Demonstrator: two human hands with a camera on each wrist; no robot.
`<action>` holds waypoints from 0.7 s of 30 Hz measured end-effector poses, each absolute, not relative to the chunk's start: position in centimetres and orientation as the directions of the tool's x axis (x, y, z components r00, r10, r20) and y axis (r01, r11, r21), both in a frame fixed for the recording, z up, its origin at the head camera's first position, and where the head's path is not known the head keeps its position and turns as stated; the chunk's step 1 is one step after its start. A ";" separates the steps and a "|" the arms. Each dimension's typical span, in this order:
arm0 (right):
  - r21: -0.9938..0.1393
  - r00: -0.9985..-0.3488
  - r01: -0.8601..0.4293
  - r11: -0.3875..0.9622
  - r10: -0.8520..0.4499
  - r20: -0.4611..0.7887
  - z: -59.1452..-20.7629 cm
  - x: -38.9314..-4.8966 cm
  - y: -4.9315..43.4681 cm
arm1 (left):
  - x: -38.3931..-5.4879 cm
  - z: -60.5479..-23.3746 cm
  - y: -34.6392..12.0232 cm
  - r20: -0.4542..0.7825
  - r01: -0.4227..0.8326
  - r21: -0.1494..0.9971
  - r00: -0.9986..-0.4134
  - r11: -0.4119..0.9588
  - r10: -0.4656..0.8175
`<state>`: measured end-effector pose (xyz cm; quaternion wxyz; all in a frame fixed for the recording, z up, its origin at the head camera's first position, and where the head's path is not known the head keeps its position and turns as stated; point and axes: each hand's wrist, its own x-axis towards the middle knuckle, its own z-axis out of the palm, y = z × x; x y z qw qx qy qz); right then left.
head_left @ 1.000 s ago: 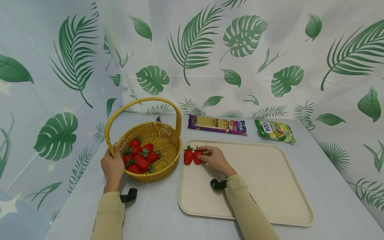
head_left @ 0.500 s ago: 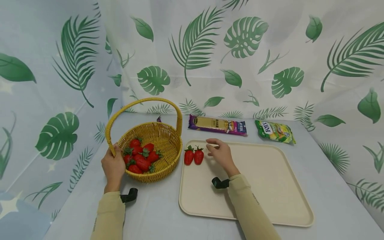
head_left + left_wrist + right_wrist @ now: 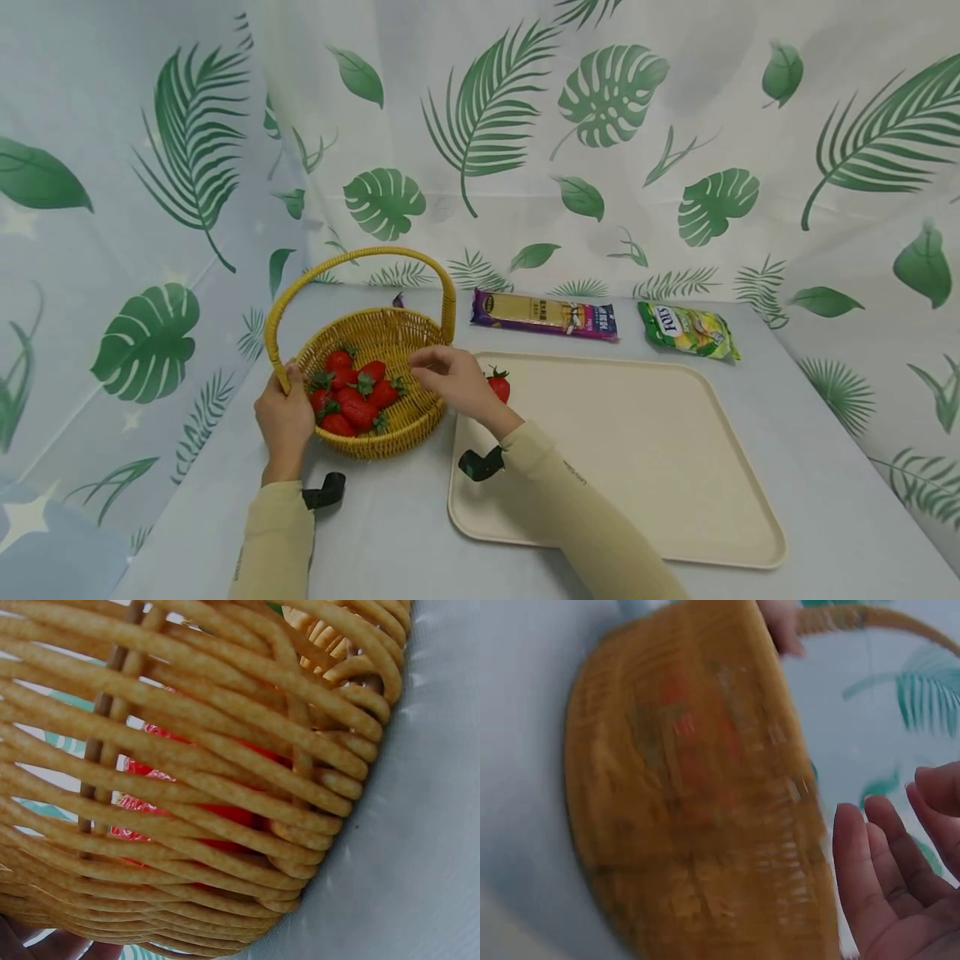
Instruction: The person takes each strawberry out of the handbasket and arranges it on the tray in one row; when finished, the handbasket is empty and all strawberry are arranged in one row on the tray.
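My left hand (image 3: 285,417) grips the left side of a yellow wicker basket (image 3: 408,437) at the foot of its arched handle. Several red strawberries (image 3: 356,410) with green leaves lie in the basket's left part. Over the basket's right rim hovers my right hand (image 3: 453,379), fingers relaxed and holding nothing; the right wrist view shows its fingers (image 3: 851,855) spread beside the basket wall. On the tray's left end a strawberry (image 3: 498,386) shows partly from behind my right hand, which hides the one beside it. Through the weave in the left wrist view, red strawberries (image 3: 225,814) are visible.
A beige tray (image 3: 622,450) lies right of the basket. Behind it are a purple pasta packet (image 3: 543,312) and a green snack bag (image 3: 688,329). A leaf-print curtain (image 3: 525,125) stands along the back and sides of the table.
My right hand has let go of the second strawberry on the tray, lifted off it, and moved left to the basket's right rim. My left hand keeps its hold on the basket.
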<state>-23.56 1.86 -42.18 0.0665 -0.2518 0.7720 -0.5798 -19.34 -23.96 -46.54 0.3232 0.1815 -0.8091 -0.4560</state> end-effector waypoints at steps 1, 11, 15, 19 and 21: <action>-0.930 -0.854 -0.310 0.198 -0.489 0.181 -42.2 -23.5 1.1 | -19.4 -46.5 -24.0 0.359 0.001 0.854 -0.725 0.520 -0.588; -0.934 -0.780 -0.262 0.242 -0.623 0.057 -42.5 -24.6 -2.7 | -19.3 -46.4 -24.0 0.357 0.000 0.854 -0.728 0.520 -0.586; -0.914 -0.737 -0.256 0.316 -0.676 -0.027 -42.6 -25.4 -3.4 | -19.4 -46.4 -24.0 0.359 0.004 0.854 -0.728 0.520 -0.585; -0.872 -0.664 -0.290 0.394 -0.739 -0.114 -42.7 -25.8 -4.0 | -19.3 -46.5 -23.9 0.355 0.006 0.857 -0.730 0.515 -0.584; -0.852 -0.622 -0.314 0.420 -0.769 -0.149 -42.9 -26.0 -4.3 | -19.3 -46.6 -23.9 0.353 0.006 0.859 -0.731 0.512 -0.585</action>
